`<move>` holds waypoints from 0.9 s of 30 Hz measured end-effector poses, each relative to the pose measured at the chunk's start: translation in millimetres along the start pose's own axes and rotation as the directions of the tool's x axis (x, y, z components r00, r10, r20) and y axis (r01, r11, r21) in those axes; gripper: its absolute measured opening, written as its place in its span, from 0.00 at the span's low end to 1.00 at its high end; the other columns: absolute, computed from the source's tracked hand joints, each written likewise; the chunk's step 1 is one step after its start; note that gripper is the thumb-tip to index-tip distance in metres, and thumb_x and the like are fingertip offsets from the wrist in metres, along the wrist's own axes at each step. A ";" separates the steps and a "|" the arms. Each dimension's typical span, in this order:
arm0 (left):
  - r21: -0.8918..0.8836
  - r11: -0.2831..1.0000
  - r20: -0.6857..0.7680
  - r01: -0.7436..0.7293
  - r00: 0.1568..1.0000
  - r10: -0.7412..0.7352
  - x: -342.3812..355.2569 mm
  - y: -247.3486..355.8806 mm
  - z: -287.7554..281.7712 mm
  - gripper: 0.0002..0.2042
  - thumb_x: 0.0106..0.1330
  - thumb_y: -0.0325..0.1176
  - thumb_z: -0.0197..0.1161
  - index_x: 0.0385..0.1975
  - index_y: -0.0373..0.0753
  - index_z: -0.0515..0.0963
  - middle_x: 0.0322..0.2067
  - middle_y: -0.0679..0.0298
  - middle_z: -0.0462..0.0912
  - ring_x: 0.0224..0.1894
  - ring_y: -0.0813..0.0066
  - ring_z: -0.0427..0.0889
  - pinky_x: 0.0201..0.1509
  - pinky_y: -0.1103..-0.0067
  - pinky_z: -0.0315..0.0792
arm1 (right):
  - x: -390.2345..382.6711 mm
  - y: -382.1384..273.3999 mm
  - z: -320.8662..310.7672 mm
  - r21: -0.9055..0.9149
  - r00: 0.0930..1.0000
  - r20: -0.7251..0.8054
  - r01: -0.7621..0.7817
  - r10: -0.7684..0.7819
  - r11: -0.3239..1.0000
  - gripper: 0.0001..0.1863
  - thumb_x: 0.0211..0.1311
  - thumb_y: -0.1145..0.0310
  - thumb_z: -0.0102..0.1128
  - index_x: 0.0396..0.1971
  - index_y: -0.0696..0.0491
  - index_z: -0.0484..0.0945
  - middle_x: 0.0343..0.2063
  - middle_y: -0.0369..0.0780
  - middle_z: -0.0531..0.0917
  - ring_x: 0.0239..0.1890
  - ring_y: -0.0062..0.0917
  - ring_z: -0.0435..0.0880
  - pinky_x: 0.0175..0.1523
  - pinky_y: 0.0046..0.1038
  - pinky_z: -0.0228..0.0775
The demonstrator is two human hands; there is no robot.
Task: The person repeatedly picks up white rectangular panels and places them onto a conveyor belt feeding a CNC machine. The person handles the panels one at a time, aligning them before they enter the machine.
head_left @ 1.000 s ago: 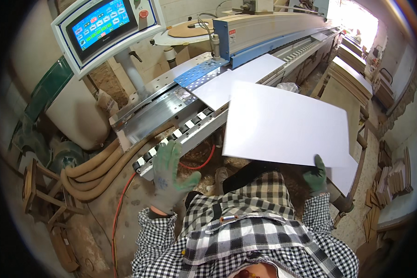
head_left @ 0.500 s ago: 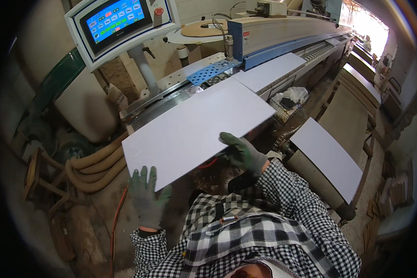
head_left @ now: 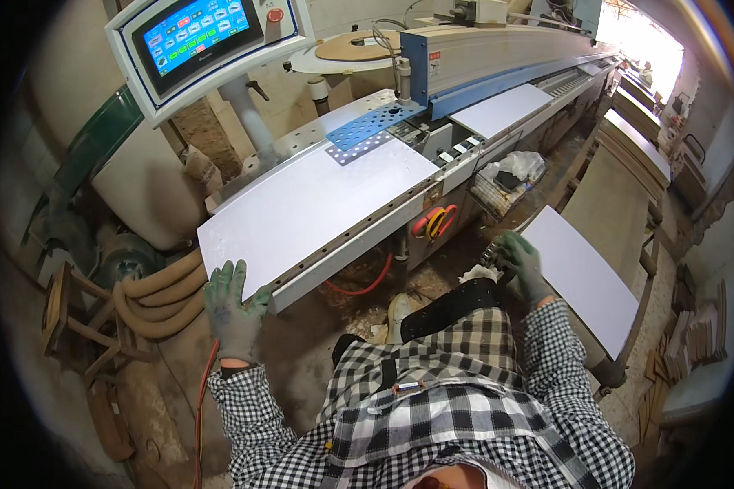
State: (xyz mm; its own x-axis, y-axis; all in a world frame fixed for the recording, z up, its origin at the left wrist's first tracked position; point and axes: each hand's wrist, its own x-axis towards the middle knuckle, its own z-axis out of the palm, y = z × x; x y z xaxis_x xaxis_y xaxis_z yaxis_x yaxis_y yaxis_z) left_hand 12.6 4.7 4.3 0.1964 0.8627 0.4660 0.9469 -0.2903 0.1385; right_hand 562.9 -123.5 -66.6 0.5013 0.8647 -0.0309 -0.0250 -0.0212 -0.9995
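Note:
A white rectangular panel [head_left: 318,212] lies flat on the machine's infeed table, its far edge beneath a blue perforated plate [head_left: 375,124]. My left hand [head_left: 235,314], in a grey-green glove, rests with spread fingers on the panel's near left corner. Out to the right, my right hand [head_left: 525,265], gloved alike, is at the left edge of a second white panel [head_left: 583,281] lying on a roller stand. Its fingers are slightly bent and apart; whether they touch that edge I cannot tell. Another white panel [head_left: 501,110] sits further along the machine.
A control screen [head_left: 200,37] stands at upper left. Below the table rail [head_left: 359,236] hang red and yellow scissors-like handles [head_left: 434,222]. A wire basket [head_left: 497,191] holds plastic. Thick hoses [head_left: 159,301] and a wooden stool [head_left: 90,326] are at left.
The near panel has slid left and back, flat onto the table under the perforated plate. My right hand has left it and moved right to the other panel. The panel ahead has advanced along the machine.

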 end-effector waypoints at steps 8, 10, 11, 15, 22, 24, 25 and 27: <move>-0.001 1.000 -0.002 -0.002 1.000 0.002 2.3 1.0 4.0 0.33 0.65 0.56 0.64 0.68 0.48 0.72 0.67 0.57 0.72 0.71 0.54 0.65 0.77 0.57 0.53 | -78.3 79.1 -137.7 -0.860 0.860 -0.511 -0.511 0.012 -0.014 0.50 0.67 0.34 0.49 0.77 0.55 0.48 0.77 0.50 0.50 0.79 0.44 0.44 0.79 0.47 0.31; -0.011 1.000 -0.018 0.001 1.000 -0.001 -0.8 3.5 -1.0 0.31 0.66 0.52 0.65 0.67 0.49 0.73 0.67 0.58 0.72 0.71 0.55 0.65 0.77 0.58 0.53 | -81.7 77.2 -134.2 -0.868 0.868 -0.496 -0.496 0.023 0.016 0.51 0.67 0.35 0.49 0.77 0.56 0.47 0.77 0.49 0.49 0.79 0.44 0.44 0.79 0.46 0.30; -0.010 1.000 -0.012 0.001 1.000 -0.001 -2.1 2.7 -1.2 0.30 0.66 0.52 0.65 0.67 0.48 0.73 0.67 0.58 0.72 0.71 0.55 0.65 0.77 0.58 0.53 | -90.1 74.8 -127.8 -0.869 0.869 -0.494 -0.495 0.034 0.027 0.52 0.67 0.35 0.49 0.77 0.56 0.46 0.77 0.49 0.49 0.79 0.44 0.43 0.79 0.46 0.30; -0.002 1.000 -0.013 -0.020 1.000 0.020 2.9 1.3 2.8 0.32 0.66 0.55 0.64 0.67 0.47 0.72 0.66 0.56 0.72 0.70 0.53 0.66 0.76 0.56 0.54 | -109.0 82.2 -114.7 -0.872 0.872 -0.488 -0.485 0.041 -0.068 0.52 0.65 0.38 0.53 0.77 0.55 0.44 0.77 0.48 0.49 0.79 0.44 0.43 0.79 0.47 0.29; 0.021 0.999 -0.024 -0.024 0.999 0.025 0.6 -2.3 6.6 0.32 0.66 0.57 0.63 0.67 0.47 0.72 0.65 0.56 0.73 0.70 0.52 0.67 0.76 0.55 0.54 | -147.2 95.7 -86.4 -0.680 0.901 -0.398 -0.165 -0.172 0.714 0.24 0.70 0.56 0.61 0.58 0.58 0.78 0.55 0.46 0.82 0.60 0.36 0.78 0.64 0.35 0.70; 0.017 0.999 -0.034 -0.035 0.999 0.036 1.5 -0.9 6.0 0.32 0.66 0.57 0.63 0.67 0.47 0.72 0.65 0.56 0.73 0.70 0.52 0.67 0.76 0.55 0.54 | -155.3 139.2 -103.0 -0.363 0.896 -0.438 -0.107 -0.068 0.926 0.22 0.73 0.55 0.60 0.55 0.57 0.80 0.51 0.43 0.84 0.54 0.32 0.83 0.59 0.33 0.76; 0.019 0.999 -0.042 -0.035 0.998 0.035 0.5 -1.5 5.3 0.32 0.66 0.57 0.63 0.67 0.47 0.72 0.65 0.56 0.74 0.70 0.52 0.67 0.75 0.55 0.55 | -155.0 137.3 -108.2 -0.039 0.858 -0.505 -0.133 0.096 0.990 0.22 0.72 0.55 0.61 0.54 0.56 0.80 0.51 0.42 0.83 0.55 0.33 0.82 0.60 0.34 0.75; 0.017 1.000 -0.034 -0.026 0.999 0.026 -1.9 -2.4 2.8 0.32 0.65 0.57 0.63 0.67 0.47 0.72 0.65 0.56 0.73 0.70 0.52 0.67 0.75 0.55 0.55 | -154.0 133.1 -118.3 0.584 0.772 -0.459 -0.111 0.440 0.804 0.21 0.70 0.54 0.63 0.53 0.54 0.80 0.51 0.41 0.83 0.58 0.35 0.80 0.63 0.35 0.74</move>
State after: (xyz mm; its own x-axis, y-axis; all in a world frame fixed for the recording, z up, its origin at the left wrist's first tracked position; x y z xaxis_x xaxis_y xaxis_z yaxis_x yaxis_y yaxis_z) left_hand 10.6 4.9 0.6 0.2123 0.8402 0.4990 0.9457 -0.3053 0.1117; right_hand 584.7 -318.9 -196.2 0.7729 0.4282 -0.4684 -0.5810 0.1806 -0.7936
